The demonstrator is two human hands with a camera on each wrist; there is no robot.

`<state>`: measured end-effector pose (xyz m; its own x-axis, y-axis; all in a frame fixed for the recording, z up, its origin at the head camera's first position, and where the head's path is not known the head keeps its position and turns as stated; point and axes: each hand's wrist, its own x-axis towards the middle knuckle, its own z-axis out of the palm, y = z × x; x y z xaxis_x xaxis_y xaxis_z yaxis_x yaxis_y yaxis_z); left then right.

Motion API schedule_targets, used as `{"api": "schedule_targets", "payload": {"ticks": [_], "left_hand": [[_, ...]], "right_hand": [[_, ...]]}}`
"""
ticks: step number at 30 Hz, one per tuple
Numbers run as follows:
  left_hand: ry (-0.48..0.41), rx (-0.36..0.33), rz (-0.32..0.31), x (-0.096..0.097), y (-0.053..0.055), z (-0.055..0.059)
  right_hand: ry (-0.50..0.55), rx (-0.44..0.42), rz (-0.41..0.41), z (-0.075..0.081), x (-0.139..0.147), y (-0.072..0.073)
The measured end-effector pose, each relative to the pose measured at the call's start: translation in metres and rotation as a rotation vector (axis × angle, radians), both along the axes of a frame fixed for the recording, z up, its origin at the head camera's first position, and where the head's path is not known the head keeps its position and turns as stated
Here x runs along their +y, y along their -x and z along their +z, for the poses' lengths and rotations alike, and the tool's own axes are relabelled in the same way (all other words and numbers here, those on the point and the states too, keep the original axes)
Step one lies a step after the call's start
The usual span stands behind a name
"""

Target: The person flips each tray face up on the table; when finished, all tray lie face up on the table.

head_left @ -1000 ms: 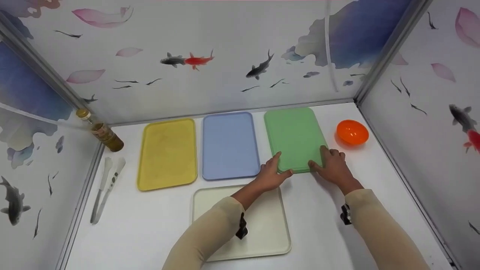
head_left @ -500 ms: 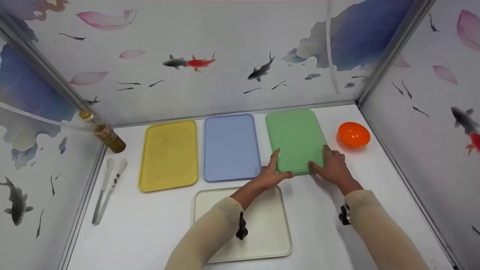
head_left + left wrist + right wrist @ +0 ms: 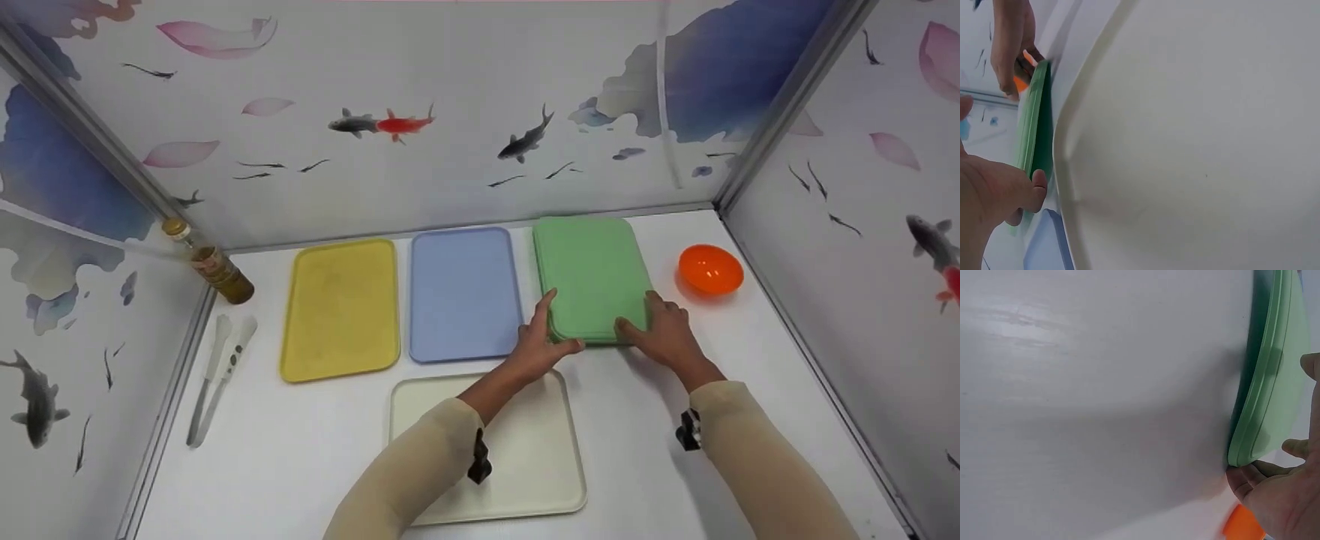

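In the head view, a green tray (image 3: 592,277) with a stepped, layered edge lies at the back right. My left hand (image 3: 534,346) grips its near left corner, index finger along the side and thumb at the front edge. At the near right corner my right hand (image 3: 664,337) holds it, with the thumb on top and the other fingers at the side. Both wrist views show the dark underside of the green tray (image 3: 1268,382) along its near edge, tipped up from the white table. Fingertips (image 3: 1241,481) of the right hand sit under the corner.
A blue tray (image 3: 465,292) and a yellow tray (image 3: 341,311) lie to the left. Under my left forearm is a cream tray (image 3: 525,450). An orange bowl (image 3: 710,269) stands at right; a bottle (image 3: 221,274) and tongs (image 3: 217,382) are far left. Printed walls enclose the table.
The near edge of the green tray has risen slightly, with a darker strip now showing beneath it. Both hands keep their places at its corners; the head view has shifted a little.
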<state>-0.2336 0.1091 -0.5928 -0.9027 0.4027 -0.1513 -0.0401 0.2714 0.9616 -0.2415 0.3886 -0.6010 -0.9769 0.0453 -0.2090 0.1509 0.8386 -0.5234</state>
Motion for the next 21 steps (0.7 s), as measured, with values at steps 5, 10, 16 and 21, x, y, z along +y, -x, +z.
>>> {"api": "schedule_targets", "payload": {"ticks": [5,10,16,21], "left_hand": [[-0.039,0.061,0.017,-0.003,0.001,0.006],[-0.058,0.132,0.026,-0.006,0.002,0.007],[-0.066,0.221,0.033,-0.007,0.003,0.012],[-0.089,0.255,0.018,-0.004,0.002,0.021]], "right_hand": [[0.023,0.009,-0.006,0.001,-0.005,0.002],[0.046,0.009,0.001,0.001,-0.011,0.001],[0.098,-0.018,-0.02,0.002,-0.016,0.001],[0.129,0.019,-0.033,0.002,-0.019,0.002]]}}
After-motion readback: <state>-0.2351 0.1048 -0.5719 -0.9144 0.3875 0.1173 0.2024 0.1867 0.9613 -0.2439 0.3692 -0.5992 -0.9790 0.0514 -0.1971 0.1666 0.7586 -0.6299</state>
